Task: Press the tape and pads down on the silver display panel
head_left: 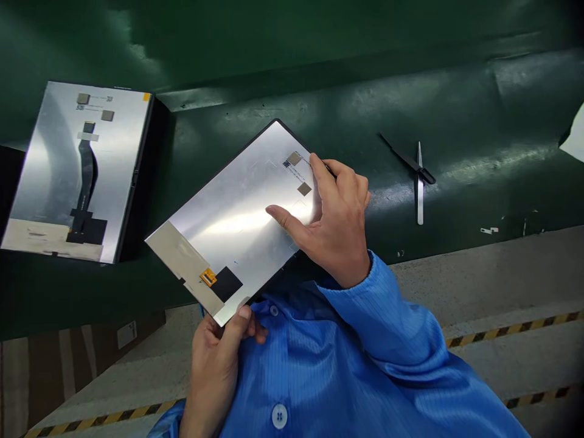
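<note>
Closest to my view is the blue smock (314, 359) with its white button (279, 416). Just above it, my left hand (216, 359) is clamped on the lower corner of the panel (232, 225), with the thumb on the silver back. The panel is held diagonal, above the bench's front edge. My right hand (337, 225) lies on the panel's right side. Its thumb and first finger stand apart on the silver back, so I cannot tell if this hand is clamping. Near the first finger are two brown square pads (298, 173). At the panel's lower end there is a beige film (180, 261), an orange connector (208, 277) and a black patch (227, 284).

On the green bench (365, 73), to the left, lies a second panel (55, 173) with a black ribbon cable (84, 176). To the right, tweezers (420, 194) lie crossed with a black tool (406, 159).
</note>
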### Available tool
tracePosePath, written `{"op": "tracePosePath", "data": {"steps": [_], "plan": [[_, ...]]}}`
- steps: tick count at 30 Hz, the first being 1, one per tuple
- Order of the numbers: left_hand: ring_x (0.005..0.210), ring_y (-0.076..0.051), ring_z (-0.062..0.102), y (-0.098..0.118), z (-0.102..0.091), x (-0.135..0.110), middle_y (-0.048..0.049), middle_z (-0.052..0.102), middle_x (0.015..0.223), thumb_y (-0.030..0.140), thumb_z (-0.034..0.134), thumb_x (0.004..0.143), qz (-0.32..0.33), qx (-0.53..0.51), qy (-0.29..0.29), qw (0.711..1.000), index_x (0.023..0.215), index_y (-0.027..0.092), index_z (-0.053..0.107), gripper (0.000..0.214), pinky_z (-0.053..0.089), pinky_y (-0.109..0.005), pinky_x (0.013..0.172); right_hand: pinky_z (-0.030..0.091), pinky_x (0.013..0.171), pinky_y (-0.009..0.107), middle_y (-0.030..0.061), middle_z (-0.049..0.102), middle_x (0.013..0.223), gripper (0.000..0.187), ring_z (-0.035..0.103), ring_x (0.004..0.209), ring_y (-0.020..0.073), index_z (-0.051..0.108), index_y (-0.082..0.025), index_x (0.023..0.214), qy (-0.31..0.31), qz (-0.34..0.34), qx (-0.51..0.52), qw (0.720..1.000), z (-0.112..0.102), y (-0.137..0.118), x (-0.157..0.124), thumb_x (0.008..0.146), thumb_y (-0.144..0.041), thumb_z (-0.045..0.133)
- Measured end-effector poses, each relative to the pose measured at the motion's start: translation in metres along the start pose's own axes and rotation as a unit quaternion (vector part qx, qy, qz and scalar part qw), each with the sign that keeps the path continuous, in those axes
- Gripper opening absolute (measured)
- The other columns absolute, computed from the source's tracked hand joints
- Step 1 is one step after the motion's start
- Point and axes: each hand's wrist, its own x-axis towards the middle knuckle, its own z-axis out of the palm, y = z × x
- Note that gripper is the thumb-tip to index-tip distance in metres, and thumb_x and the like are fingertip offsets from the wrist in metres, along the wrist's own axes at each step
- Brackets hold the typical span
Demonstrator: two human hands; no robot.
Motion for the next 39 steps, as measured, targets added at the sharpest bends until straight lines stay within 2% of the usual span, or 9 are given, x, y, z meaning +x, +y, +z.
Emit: {"op": "tracePosePath", "data": {"steps": [5, 8, 13, 18, 25, 32, 39], "plan": [[0.061, -0.018, 0.06, -0.002, 0.005, 0.003, 0.0011, 0.059, 0.062, 0.052, 0.078, 0.083, 0.005, -0.04, -0.005, 0.999, 0.071, 0.021, 0.059, 0.039, 0.053, -0.033, 0.067, 0.043, 0.108, 0.05, 0.0162, 0.058, 0.142, 0.089, 0.051, 0.129, 0.0335, 0.055, -0.016, 0.149, 0.006, -0.013, 0.003, 1.0, 0.001, 0.002, 0.001, 0.083, -0.073, 0.071], [0.066, -0.018, 0.063, -0.005, 0.004, 0.003, -0.0011, 0.065, 0.068, 0.052, 0.079, 0.084, 0.011, -0.044, -0.022, 0.999, 0.076, 0.019, 0.064, 0.037, 0.054, -0.032, 0.072, 0.043, 0.107, 0.052, 0.0166, 0.057, 0.141, 0.087, 0.051, 0.129, 0.0341, 0.054, -0.016, 0.149, 0.005, -0.019, 0.005, 1.0, 0.002, 0.003, 0.001, 0.084, -0.072, 0.069], [0.077, -0.019, 0.068, -0.017, -0.012, -0.002, -0.0065, 0.075, 0.088, 0.052, 0.08, 0.083, 0.029, -0.046, -0.006, 0.998, 0.1, 0.017, 0.071, 0.039, 0.056, -0.032, 0.08, 0.045, 0.104, 0.052, 0.016, 0.058, 0.14, 0.085, 0.052, 0.127, 0.0344, 0.054, -0.018, 0.148, 0.012, -0.026, 0.005, 1.0, 0.002, 0.005, 0.001, 0.084, -0.073, 0.069], [0.085, -0.019, 0.069, -0.026, -0.03, -0.009, -0.0081, 0.077, 0.094, 0.049, 0.079, 0.086, 0.025, -0.046, 0.012, 0.999, 0.114, 0.017, 0.072, 0.043, 0.056, -0.03, 0.087, 0.045, 0.105, 0.051, 0.016, 0.059, 0.14, 0.086, 0.053, 0.127, 0.0337, 0.056, -0.017, 0.148, 0.015, -0.03, 0.005, 0.999, 0.003, 0.006, 0.002, 0.084, -0.073, 0.069], [0.08, -0.016, 0.067, -0.023, -0.029, -0.007, -0.0049, 0.076, 0.09, 0.048, 0.078, 0.086, 0.017, -0.07, 0.003, 0.997, 0.115, 0.019, 0.073, 0.042, 0.054, -0.028, 0.085, 0.043, 0.108, 0.054, 0.0156, 0.057, 0.141, 0.087, 0.052, 0.129, 0.0348, 0.054, -0.019, 0.148, 0.009, -0.031, 0.006, 0.999, 0.003, 0.008, 0.002, 0.083, -0.075, 0.069], [0.081, -0.018, 0.067, -0.022, -0.029, -0.007, -0.0055, 0.075, 0.089, 0.048, 0.079, 0.086, 0.012, -0.08, 0.0, 0.997, 0.115, 0.018, 0.072, 0.042, 0.053, -0.03, 0.084, 0.043, 0.109, 0.054, 0.0158, 0.057, 0.141, 0.088, 0.051, 0.128, 0.0349, 0.055, -0.017, 0.148, 0.006, -0.026, 0.007, 1.0, 0.003, 0.007, 0.002, 0.083, -0.074, 0.07], [0.085, -0.018, 0.064, -0.025, -0.036, -0.004, -0.0028, 0.073, 0.087, 0.046, 0.071, 0.093, 0.021, -0.061, -0.031, 0.997, 0.115, 0.021, 0.069, 0.033, 0.05, -0.031, 0.088, 0.043, 0.109, 0.053, 0.0171, 0.055, 0.142, 0.092, 0.049, 0.13, 0.0347, 0.052, -0.014, 0.15, -0.003, -0.03, -0.005, 1.0, 0.003, 0.007, 0.002, 0.084, -0.075, 0.067]]}}
